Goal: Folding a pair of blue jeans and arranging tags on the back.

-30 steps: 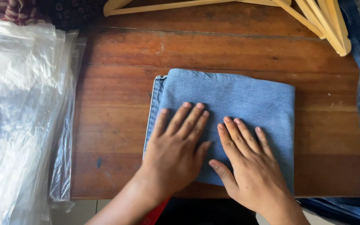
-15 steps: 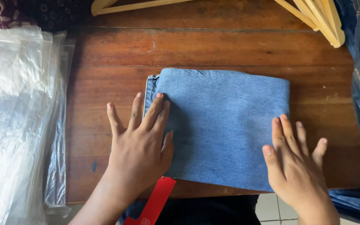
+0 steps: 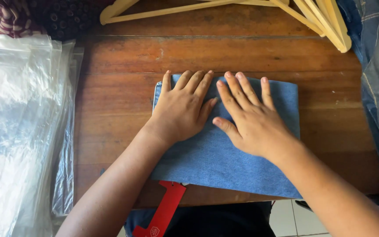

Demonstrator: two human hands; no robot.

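Presently, the folded blue denim garment (image 3: 224, 158) lies flat at the centre of the wooden surface (image 3: 224, 55). Left hand (image 3: 183, 109) and right hand (image 3: 251, 118) press palm-down on its 12 o'clock half, side by side, fingers spread, gripping nothing. Clear plastic bags (image 3: 18, 131) lie at 9 o'clock, wooden hangers (image 3: 325, 22) at 1 o'clock.

Worn reddish-brown wooden bench (image 3: 123, 61) with plank seams, folded blue denim (image 3: 224, 162) lying flat at its middle and reaching the near edge, pale wooden hangers (image 3: 330, 26) across the far edge, stack of clear plastic bags (image 3: 18, 123) covering its left side
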